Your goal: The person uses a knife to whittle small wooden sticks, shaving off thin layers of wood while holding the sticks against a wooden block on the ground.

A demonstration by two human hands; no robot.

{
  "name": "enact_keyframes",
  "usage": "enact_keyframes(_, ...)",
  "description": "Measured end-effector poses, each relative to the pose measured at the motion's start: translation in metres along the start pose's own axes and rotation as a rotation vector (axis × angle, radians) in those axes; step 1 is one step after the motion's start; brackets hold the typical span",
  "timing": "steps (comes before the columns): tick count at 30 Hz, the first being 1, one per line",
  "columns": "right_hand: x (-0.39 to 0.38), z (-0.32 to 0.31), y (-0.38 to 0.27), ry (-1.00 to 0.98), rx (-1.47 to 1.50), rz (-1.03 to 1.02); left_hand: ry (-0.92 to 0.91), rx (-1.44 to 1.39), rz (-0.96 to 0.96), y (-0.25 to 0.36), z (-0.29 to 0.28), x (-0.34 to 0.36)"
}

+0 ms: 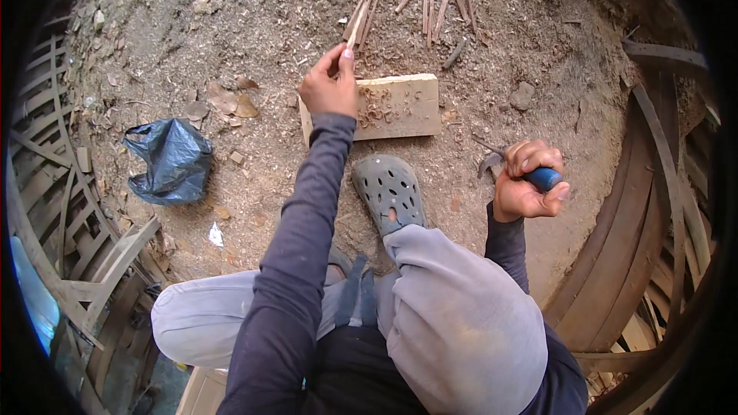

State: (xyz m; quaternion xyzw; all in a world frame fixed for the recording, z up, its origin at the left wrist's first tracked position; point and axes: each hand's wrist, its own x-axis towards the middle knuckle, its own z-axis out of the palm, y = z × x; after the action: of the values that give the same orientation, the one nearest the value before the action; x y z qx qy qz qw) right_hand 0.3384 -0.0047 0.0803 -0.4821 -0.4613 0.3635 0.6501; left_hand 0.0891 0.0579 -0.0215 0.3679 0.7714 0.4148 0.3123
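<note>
My left hand point(330, 86) pinches a thin pale wooden stick point(354, 34) with a pointed end, held over the far left part of a short wooden board point(411, 115). Curled brown shavings point(374, 106) lie on that board. Just beyond my fingers are slim brown wooden sticks point(370, 18) on the ground. At the right, my right hand point(528, 178) is closed round the blue handle point(543, 178) of a tool. A curved metal end point(489, 163) sticks out past the fingers; the tool's exact kind is hard to make out.
Several more sticks point(440, 17) lie farther off. A dark plastic bag point(173, 161) sits at the left, and a stone point(522, 96) at the right. Wooden slats point(58, 154) and curved brown strips point(615, 261) line the sides. My grey clog point(390, 192) rests before the board.
</note>
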Motion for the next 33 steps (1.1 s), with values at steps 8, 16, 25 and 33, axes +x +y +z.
enact_keyframes(8,-0.002,-0.016,0.002,0.041,-0.018,0.000,-0.093,0.054,-0.011,-0.001,-0.012,0.007)
enact_keyframes(16,-0.002,-0.014,0.000,0.065,-0.080,0.019,-0.114,0.316,0.618,0.032,0.070,0.054)
enact_keyframes(25,-0.009,-0.039,-0.004,0.027,-0.178,0.031,-0.441,0.765,0.373,0.048,0.114,0.102)
enact_keyframes(33,-0.004,-0.030,-0.003,0.073,-0.173,0.029,-0.311,0.536,0.297,0.037,0.102,0.095)
